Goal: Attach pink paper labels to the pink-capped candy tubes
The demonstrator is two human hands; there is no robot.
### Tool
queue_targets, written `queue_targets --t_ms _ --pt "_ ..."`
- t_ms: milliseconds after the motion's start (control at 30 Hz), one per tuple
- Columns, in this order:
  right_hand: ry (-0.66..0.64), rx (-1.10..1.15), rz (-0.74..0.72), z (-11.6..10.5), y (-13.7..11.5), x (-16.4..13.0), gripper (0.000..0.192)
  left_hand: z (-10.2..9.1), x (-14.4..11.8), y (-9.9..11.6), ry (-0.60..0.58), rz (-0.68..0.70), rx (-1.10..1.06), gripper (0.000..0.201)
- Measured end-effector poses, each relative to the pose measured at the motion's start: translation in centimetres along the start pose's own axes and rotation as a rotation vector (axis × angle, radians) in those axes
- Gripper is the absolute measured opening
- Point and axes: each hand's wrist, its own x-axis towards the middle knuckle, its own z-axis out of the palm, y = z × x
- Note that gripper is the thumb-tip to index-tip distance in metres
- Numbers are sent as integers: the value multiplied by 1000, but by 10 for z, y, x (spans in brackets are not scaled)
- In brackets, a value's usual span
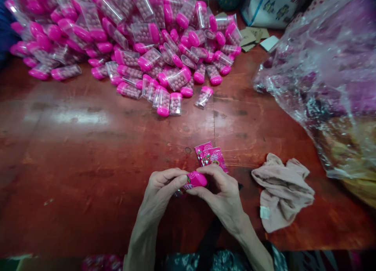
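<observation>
Between both hands, low in the middle of the head view, is a small candy container (197, 179) with a bright pink cap and a patterned pink sleeve or label. My left hand (164, 186) pinches its labelled end between thumb and fingers. At the capped end, my right hand (221, 188) grips with thumb and forefinger. Part of the container is hidden by the fingers. Just beyond my right hand lie a few flat pink printed sleeves (211, 155), overlapping on the table.
A large heap of clear containers (147, 59) with pink caps and pale pink balls covers the back of the wooden table (88, 157). A crumpled beige cloth (283, 190) lies at right. Behind it bulges a clear plastic bag (329, 79). Cardboard pieces (249, 38) lie at the back.
</observation>
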Motion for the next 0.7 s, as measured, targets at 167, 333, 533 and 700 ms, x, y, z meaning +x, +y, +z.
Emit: queue_targets --t_ms 167,333,533,700 --pt "39 -29 -77 5 2 -1 24 5 -2 -7 54 108 -34 14" --pt "95 23 -82 5 7 -1 28 7 -1 -8 45 114 -83 13" --pt "-9 47 -78 1 1 2 30 1 1 -4 -32 17 -136 11" --pt "5 43 -94 2 3 3 32 3 0 -5 -9 134 -14 14"
